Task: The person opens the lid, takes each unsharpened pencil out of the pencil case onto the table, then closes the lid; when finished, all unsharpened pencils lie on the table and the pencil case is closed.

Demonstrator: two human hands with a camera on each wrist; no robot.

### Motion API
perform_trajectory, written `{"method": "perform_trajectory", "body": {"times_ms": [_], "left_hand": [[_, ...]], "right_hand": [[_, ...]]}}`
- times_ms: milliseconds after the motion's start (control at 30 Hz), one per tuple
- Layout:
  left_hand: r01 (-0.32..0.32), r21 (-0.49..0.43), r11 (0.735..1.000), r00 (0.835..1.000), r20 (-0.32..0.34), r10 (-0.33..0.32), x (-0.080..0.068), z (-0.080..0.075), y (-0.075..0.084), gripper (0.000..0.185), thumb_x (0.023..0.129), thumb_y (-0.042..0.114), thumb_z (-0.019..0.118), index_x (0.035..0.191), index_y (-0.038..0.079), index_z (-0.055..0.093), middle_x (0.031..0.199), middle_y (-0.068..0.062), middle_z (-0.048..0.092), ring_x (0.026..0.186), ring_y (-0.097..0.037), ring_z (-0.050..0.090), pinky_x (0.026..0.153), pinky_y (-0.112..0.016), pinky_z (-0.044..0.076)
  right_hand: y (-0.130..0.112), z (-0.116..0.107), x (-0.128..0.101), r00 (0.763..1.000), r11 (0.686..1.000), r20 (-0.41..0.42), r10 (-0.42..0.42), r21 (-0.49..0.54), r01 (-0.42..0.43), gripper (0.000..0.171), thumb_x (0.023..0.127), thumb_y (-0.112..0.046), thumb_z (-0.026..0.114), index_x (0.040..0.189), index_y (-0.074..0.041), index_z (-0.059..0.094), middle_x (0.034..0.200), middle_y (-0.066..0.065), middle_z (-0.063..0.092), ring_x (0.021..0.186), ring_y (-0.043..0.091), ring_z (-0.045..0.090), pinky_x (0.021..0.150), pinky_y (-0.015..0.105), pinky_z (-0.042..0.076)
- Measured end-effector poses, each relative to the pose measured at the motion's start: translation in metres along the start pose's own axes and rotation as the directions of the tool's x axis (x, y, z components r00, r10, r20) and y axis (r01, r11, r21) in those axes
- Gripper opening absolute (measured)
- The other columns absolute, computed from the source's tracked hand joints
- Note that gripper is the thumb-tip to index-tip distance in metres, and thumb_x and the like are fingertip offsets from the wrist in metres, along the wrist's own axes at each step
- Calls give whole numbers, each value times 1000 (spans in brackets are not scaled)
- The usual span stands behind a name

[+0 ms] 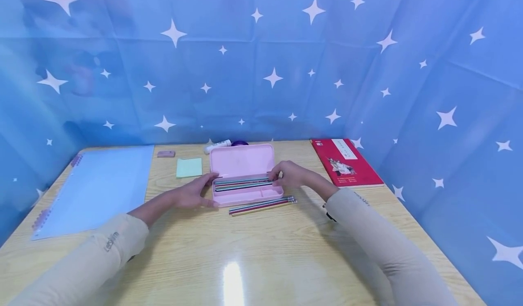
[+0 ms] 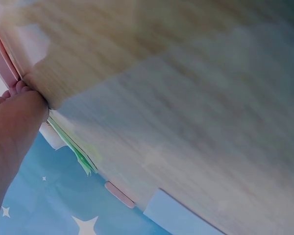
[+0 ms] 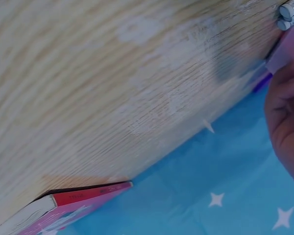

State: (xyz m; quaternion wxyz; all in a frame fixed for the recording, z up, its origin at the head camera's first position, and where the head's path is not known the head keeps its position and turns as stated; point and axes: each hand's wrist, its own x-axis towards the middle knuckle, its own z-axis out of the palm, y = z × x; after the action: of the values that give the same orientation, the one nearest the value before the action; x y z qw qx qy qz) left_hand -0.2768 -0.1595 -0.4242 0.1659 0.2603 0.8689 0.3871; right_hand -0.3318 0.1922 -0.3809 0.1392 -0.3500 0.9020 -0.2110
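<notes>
An open pink pencil case (image 1: 245, 179) lies on the wooden table (image 1: 261, 251), its lid tipped back and a row of coloured pencils (image 1: 243, 184) lying lengthwise in its tray. The left hand (image 1: 195, 192) holds the case's left end, thumb along the far edge and fingers curled round the near corner, so the case sits directly between the two hands. The right hand (image 1: 291, 175) rests at the case's right end, its fingertips pinching the ends of the pencils in the tray. Just in front of the case, on the near side of both hands, a second bundle of pencils (image 1: 263, 204) lies loose on the table, touching or almost touching the case's front wall. Beyond the left hand lie a green sticky-note pad (image 1: 189, 167) and a small pink eraser (image 1: 165, 154); farther to its left is a pale blue loose-leaf binder sheet (image 1: 98, 188). Behind the lid lies a white glue stick (image 1: 217, 146). To the right of the right hand, well apart, lies a red book (image 1: 345, 161).
</notes>
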Motion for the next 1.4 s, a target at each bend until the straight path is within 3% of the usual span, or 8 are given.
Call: {"method": "perform_trajectory", "body": {"times_ms": [267, 567, 733, 900, 1067, 1400], "left_hand": [[-2, 8, 1000, 1000, 1, 2, 0, -1, -2, 104, 85, 37, 79, 156, -1, 13, 155, -23, 30, 145, -39, 26, 120, -52, 18], [10, 19, 1000, 1000, -4, -10, 0, -1, 2, 105, 84, 39, 79, 156, 1, 13, 157, -22, 28, 146, -38, 24, 121, -51, 18], [8, 28, 1000, 1000, -8, -8, 1, -1, 1, 106, 84, 41, 79, 156, 0, 13, 158, -23, 25, 147, -39, 23, 120, -50, 19], [15, 22, 1000, 1000, 3, -15, -1, 0, 2, 106, 84, 39, 79, 156, 0, 12, 158, -22, 26, 147, -39, 23, 120, -50, 18], [20, 15, 1000, 1000, -1, -20, -1, 0, 2, 106, 84, 40, 79, 156, 1, 13, 158, -21, 27, 147, -38, 23, 120, -50, 18], [14, 8, 1000, 1000, 3, -14, 1, 0, 0, 105, 85, 40, 79, 156, 1, 13, 158, -22, 26, 147, -38, 23, 120, -50, 19]], "right_hand": [[-1, 1, 0, 1000, 1000, -1, -1, -5, 1, 7, 91, -3, 69, 96, -4, 74, 91, 0, 69, 86, 14, 59, 78, 30, 51], [-3, 0, -6, 993, 995, -99, 71, 76, -64, 12, 91, -6, 70, 101, -4, 76, 94, 1, 71, 87, 18, 61, 76, 31, 53], [-5, -1, -12, 972, 977, -182, 146, 183, -112, 12, 91, -7, 71, 101, -6, 78, 93, 2, 73, 80, 19, 61, 70, 29, 54], [-9, -1, -21, 949, 946, -242, 202, 300, -125, 11, 91, -9, 71, 100, -5, 77, 91, 5, 73, 79, 32, 64, 59, 30, 55], [-12, -4, -32, 929, 927, -280, 243, 350, -137, 12, 91, -12, 72, 101, -7, 77, 93, 5, 73, 89, 40, 63, 63, 34, 57], [-1, -10, -61, 889, 873, -309, 337, 457, -172, 20, 92, -20, 73, 107, -8, 75, 101, 9, 72, 96, 45, 61, 67, 34, 58]]}}
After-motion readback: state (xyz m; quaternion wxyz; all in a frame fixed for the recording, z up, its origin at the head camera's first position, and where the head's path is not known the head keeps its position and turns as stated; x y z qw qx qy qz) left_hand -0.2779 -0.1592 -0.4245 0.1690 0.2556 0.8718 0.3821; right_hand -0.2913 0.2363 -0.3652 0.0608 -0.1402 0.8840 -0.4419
